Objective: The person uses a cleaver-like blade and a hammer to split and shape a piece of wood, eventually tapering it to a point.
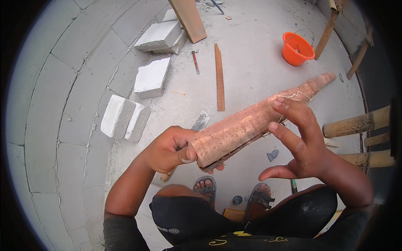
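Note:
A long reddish-brown piece [238, 125] is held up slantwise before me, its surface rough like wood or bark. Wide at the left, it tapers toward the far right. A dark slit runs along its near edge, and pale string hangs loosely round the narrow part. My left hand [173, 150] grips the wide end, thumb on the near corner and fingertips showing beneath. Spread and curved, the fingers of my right hand [299, 142] are at the near side of the piece's far half; whether the fingertips touch it I cannot tell.
Below my left hand lies a tool with a grey metal blade [202, 120], partly hidden. Farther off are a wooden strip [220, 79], a red-handled tool [195, 62] and an orange bucket [297, 50]. Several pale blocks [153, 78] line the left wall; bamboo poles [356, 121] stick in from the right.

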`<action>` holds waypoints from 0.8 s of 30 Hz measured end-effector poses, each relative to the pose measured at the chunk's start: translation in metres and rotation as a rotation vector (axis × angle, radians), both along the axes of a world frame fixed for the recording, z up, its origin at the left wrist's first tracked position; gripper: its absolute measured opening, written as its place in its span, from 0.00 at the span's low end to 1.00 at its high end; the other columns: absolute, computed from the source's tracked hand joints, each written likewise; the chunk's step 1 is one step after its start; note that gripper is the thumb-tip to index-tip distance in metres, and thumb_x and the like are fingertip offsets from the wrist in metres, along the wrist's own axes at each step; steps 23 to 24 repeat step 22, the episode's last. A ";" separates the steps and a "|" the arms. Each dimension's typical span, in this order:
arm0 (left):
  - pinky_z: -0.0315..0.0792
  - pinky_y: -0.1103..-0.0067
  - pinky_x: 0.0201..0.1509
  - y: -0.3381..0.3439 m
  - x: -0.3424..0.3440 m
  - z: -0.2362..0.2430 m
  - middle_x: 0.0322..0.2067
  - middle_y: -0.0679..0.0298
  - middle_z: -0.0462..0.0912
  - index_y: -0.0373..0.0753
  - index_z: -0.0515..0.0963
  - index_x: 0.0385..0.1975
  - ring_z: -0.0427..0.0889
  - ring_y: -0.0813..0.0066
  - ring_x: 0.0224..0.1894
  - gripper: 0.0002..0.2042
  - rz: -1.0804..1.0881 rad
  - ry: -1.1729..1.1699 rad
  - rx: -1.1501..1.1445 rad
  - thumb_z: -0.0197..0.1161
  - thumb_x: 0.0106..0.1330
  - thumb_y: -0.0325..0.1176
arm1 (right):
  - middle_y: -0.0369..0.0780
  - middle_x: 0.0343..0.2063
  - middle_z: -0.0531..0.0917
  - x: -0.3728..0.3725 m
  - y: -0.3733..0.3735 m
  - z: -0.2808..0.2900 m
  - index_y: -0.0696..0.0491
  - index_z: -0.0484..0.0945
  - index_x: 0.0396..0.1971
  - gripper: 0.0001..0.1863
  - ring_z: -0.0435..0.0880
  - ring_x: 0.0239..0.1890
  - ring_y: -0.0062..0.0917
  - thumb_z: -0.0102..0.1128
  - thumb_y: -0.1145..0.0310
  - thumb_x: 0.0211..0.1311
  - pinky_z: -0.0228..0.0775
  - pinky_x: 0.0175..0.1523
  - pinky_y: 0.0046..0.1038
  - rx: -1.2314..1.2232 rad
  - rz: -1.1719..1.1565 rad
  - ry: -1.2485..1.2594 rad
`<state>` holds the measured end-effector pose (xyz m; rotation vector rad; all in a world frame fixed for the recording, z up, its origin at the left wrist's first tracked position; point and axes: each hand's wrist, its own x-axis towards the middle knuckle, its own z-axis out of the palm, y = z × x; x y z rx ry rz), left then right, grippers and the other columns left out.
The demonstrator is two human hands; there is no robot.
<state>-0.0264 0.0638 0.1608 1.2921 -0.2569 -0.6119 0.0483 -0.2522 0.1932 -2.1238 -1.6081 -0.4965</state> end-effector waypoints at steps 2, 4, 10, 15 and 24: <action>0.79 0.75 0.45 -0.012 0.010 0.028 0.41 0.53 0.88 0.31 0.80 0.52 0.87 0.71 0.42 0.35 -0.022 -0.085 -0.002 0.64 0.64 0.62 | 0.52 0.58 0.73 -0.002 0.017 0.034 0.53 0.68 0.63 0.46 0.75 0.59 0.49 0.71 0.38 0.50 0.69 0.59 0.51 0.054 0.005 -0.023; 0.77 0.77 0.42 -0.025 0.012 0.056 0.38 0.58 0.88 0.34 0.81 0.48 0.85 0.74 0.38 0.30 -0.066 -0.176 -0.007 0.62 0.68 0.60 | 0.50 0.54 0.76 -0.005 0.024 0.061 0.55 0.69 0.62 0.47 0.78 0.56 0.45 0.69 0.36 0.50 0.69 0.61 0.51 0.063 0.002 -0.010; 0.76 0.78 0.45 -0.042 0.019 0.094 0.38 0.62 0.86 0.33 0.79 0.50 0.84 0.75 0.41 0.24 -0.193 -0.326 -0.051 0.61 0.73 0.52 | 0.46 0.43 0.80 0.006 0.022 0.082 0.57 0.72 0.59 0.44 0.82 0.42 0.40 0.68 0.37 0.52 0.73 0.51 0.43 0.105 0.051 -0.158; 0.77 0.78 0.46 -0.035 0.019 0.072 0.41 0.60 0.86 0.33 0.78 0.54 0.85 0.74 0.42 0.23 -0.222 -0.310 -0.084 0.61 0.73 0.48 | 0.46 0.41 0.80 0.008 0.018 0.080 0.59 0.73 0.58 0.43 0.81 0.39 0.39 0.69 0.39 0.53 0.73 0.43 0.38 0.135 0.068 -0.159; 0.75 0.70 0.59 0.042 0.011 -0.128 0.56 0.59 0.83 0.38 0.76 0.59 0.85 0.61 0.51 0.30 0.226 -0.034 1.008 0.73 0.62 0.49 | 0.48 0.45 0.78 0.005 -0.002 0.099 0.59 0.71 0.60 0.43 0.80 0.42 0.39 0.73 0.45 0.52 0.73 0.46 0.39 0.196 -0.068 -0.179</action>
